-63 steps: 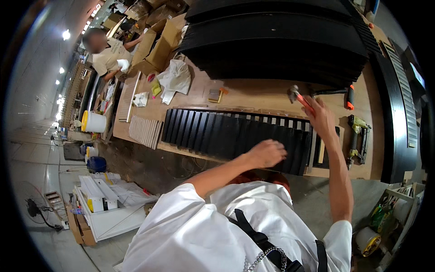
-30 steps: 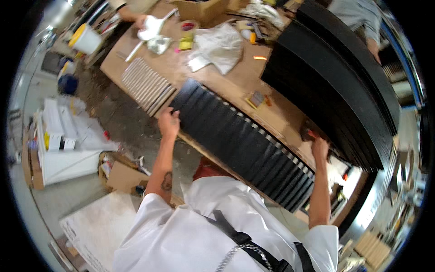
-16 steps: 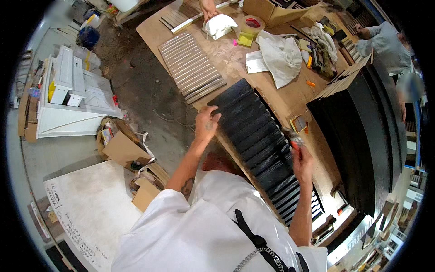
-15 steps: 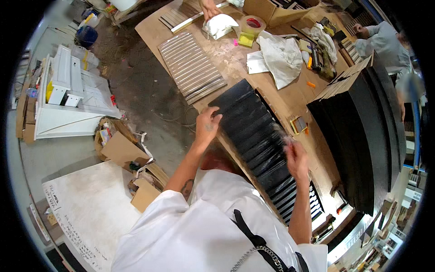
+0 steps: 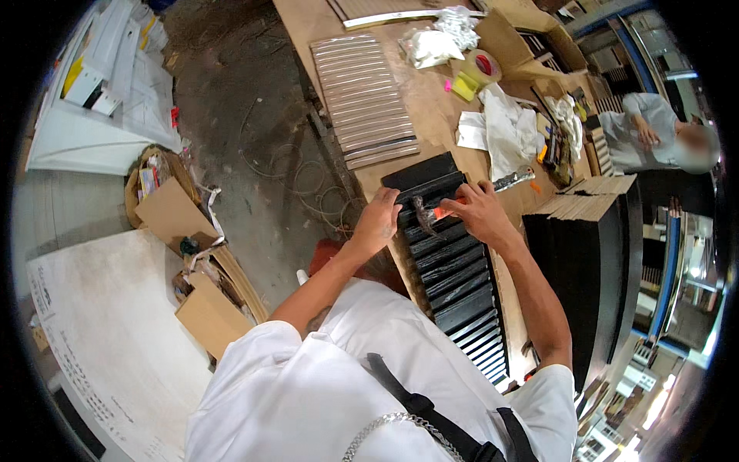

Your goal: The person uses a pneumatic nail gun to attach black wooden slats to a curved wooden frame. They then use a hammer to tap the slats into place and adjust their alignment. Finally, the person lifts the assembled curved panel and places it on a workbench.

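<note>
A black slatted panel [image 5: 454, 266] lies lengthwise on the workbench in front of me. My right hand [image 5: 481, 214] is closed around a hammer [image 5: 426, 216] with an orange grip. Its metal head hangs over the upper part of the panel, and the silvery handle end sticks out to the right past my fingers. At the panel's left edge, close to the hammer head, my left hand [image 5: 377, 219] has its fingers closed in a pinch. Whatever they hold, if anything, is too small to make out.
Wooden slats [image 5: 366, 100] lie farther up the workbench [image 5: 419, 131], beside white cloths [image 5: 512, 131], a tape roll [image 5: 481, 68] and an open cardboard box [image 5: 516, 38]. Tall black panels [image 5: 577, 269] are stacked on the right. Another person [image 5: 643, 127] is beyond them. A cable [image 5: 308, 181] lies on the floor.
My right hand has moved up the panel toward my left hand, and the hammer now shows clearly. My left hand's fingers have drawn together at the edge. The other person's hand near the cloths is gone.
</note>
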The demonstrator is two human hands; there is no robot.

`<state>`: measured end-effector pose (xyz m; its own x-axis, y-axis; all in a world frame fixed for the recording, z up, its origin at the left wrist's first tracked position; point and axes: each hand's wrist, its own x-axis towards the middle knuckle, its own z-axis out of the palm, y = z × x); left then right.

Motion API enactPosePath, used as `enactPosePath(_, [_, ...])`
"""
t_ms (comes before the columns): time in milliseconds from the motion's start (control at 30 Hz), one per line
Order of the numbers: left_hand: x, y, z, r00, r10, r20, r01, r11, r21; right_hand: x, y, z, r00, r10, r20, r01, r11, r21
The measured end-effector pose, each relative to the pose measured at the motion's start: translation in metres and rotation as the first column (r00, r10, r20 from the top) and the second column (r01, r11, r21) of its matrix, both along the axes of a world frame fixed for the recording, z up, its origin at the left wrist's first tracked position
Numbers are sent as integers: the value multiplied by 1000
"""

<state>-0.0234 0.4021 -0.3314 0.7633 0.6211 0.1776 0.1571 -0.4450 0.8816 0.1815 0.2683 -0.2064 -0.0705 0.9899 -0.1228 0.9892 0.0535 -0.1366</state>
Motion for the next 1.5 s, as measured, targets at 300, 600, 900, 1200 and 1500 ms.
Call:
enactPosePath(300, [-2,-2,1,996,-8,-85,6,1000,-26,5,5,-4,998,27,52,-28,1000,14])
enactPosePath(600, [20,-10,19,987,116,-107,-117,993,3,51,-21,-57,296,-817,-495,798,496,-342])
enactPosePath(900, [-4,-34,45,988,157,14,-54,423,-904,50,0,-62,-250,-676,-693,672,395,-627])
enactPosePath(1200, [11,-21,57,971,208,-117,-163,217,-963,48,9,-60,-244,-696,-675,628,417,-657])
enactPosePath(1500, [16,-12,71,949,299,-102,-258,547,-796,35,-2,-39,-156,-686,-711,719,414,-558])
